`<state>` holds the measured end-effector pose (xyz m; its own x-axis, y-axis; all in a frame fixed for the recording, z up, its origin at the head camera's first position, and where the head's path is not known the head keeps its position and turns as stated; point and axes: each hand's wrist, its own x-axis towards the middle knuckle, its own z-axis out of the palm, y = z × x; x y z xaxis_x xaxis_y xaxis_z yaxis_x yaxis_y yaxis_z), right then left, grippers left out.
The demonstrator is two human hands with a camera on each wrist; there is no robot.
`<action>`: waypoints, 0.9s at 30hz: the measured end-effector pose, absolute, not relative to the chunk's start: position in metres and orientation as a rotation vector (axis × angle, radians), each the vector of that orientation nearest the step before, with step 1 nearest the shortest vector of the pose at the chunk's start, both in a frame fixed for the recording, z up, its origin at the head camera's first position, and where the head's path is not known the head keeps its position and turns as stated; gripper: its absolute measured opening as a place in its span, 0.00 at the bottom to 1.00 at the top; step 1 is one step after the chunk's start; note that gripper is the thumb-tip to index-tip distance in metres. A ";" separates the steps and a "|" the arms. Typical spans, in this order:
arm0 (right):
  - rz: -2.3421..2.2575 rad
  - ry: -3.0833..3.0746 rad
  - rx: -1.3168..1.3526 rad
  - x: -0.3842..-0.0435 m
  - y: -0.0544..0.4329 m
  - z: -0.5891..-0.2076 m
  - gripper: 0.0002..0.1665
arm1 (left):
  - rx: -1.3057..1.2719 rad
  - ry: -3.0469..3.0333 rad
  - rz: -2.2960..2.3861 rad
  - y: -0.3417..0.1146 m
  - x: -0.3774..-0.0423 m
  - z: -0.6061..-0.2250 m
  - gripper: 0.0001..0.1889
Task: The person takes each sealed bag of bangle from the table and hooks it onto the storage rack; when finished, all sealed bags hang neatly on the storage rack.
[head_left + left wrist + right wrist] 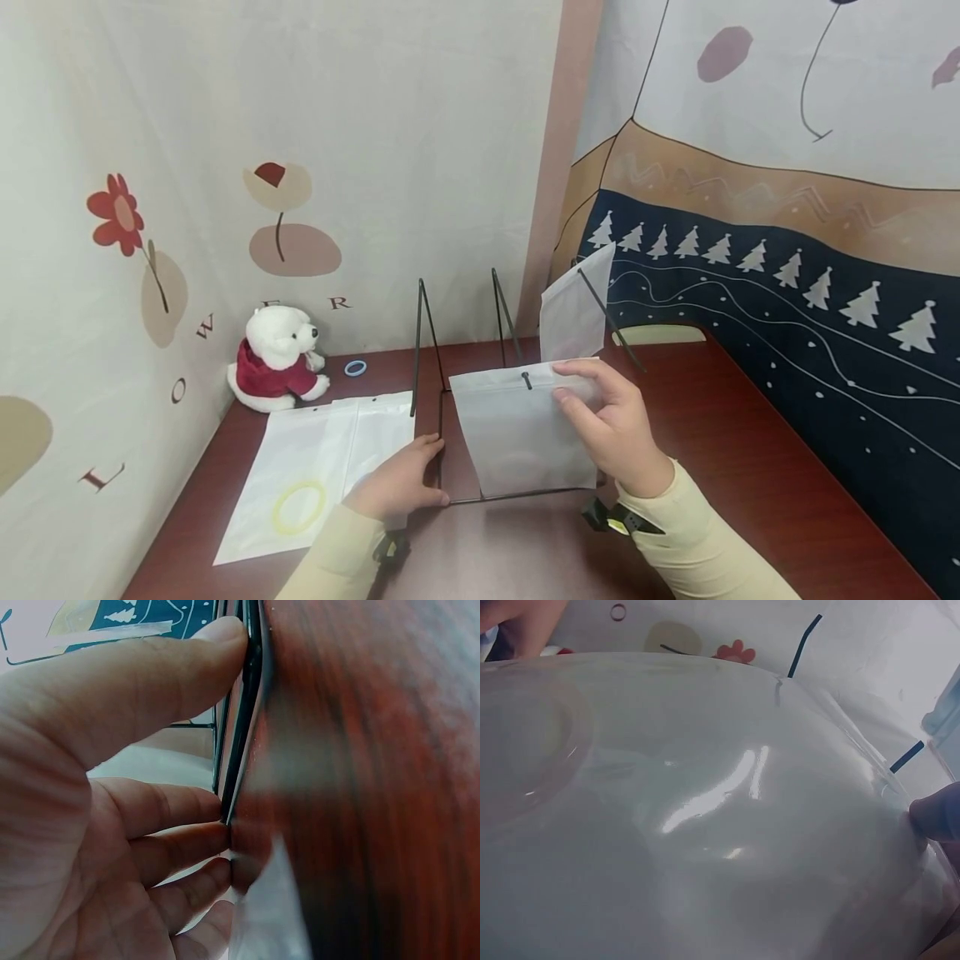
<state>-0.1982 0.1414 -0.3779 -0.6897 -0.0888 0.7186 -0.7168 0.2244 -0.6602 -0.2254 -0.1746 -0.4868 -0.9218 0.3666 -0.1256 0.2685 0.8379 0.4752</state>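
Note:
In the head view, my right hand (618, 425) pinches the top edge of a translucent white plastic bag (517, 442) between thumb and fingers. A black hook end shows at the bag's top. From the right wrist view, two hook tips stand out by the edge of this bag (727, 825), and a faint pinkish ring shows through it. My left hand (401, 479) holds the near left corner of the black wire rack (440, 417). Its thumb and fingertips touch the rod (244, 727) in the left wrist view. Behind, another white bag (573, 312) hangs from the rack.
Left of the rack lie white plastic bags (288, 458) with holes along the top; a yellow ring (277, 508) shows on one. A white plush bear (281, 342) in red sits against the curtain. Near it is a small blue ring (356, 368). A pale object (660, 335) lies at the back right.

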 end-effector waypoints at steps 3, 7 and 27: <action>1.508 -1.949 0.749 -0.200 0.141 -0.379 0.21 | 0.493 2.808 0.685 -0.175 -0.225 -0.487 0.48; 1.516 -1.952 0.753 -0.202 0.141 -0.380 0.22 | 0.496 2.808 0.683 -0.175 -0.225 -0.486 0.48; 1.536 -2.067 0.939 -0.214 0.152 -0.391 0.24 | 0.469 2.802 0.684 -0.174 -0.225 -0.487 0.49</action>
<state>-0.2141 0.1517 -0.3912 -0.6954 -0.2776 0.6628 -0.7148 0.1717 -0.6779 -0.2254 -0.1740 -0.4867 -0.9249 0.3554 -0.1349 0.2533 0.8408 0.4784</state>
